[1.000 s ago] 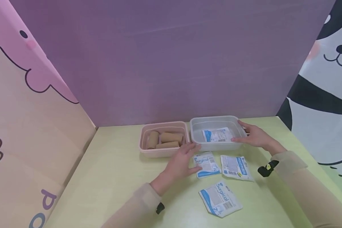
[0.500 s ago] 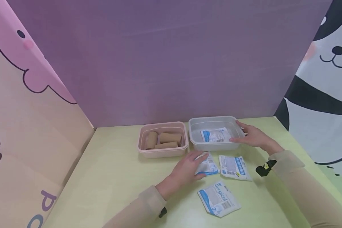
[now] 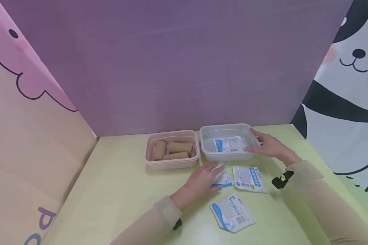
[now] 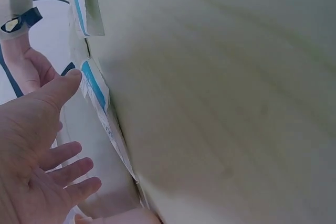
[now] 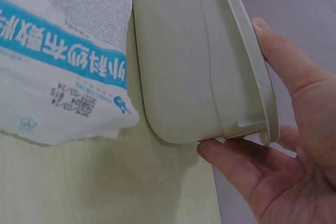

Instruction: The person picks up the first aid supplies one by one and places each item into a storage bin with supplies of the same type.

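My right hand holds the right end of a pale grey plastic tub; in the right wrist view its thumb and fingers are at the tub's rim and side wall. Inside the tub lies a white-and-blue surgical dressing packet. My left hand hovers with loosely spread fingers over a second dressing packet, hiding its left part. The left wrist view shows that hand beside the packet with nothing in its grasp. Two more packets lie nearby, one to the right and one in front.
Left of the grey tub stands a pink tub holding several brown cardboard-like rolls. A purple panel rises behind the pale yellow table. Printed side panels flank the table, with a panda on the right.
My left hand has moved right and slightly toward me, from beside the pink tub to over the nearby packet. My right hand keeps its hold on the grey tub. The view has shifted slightly.
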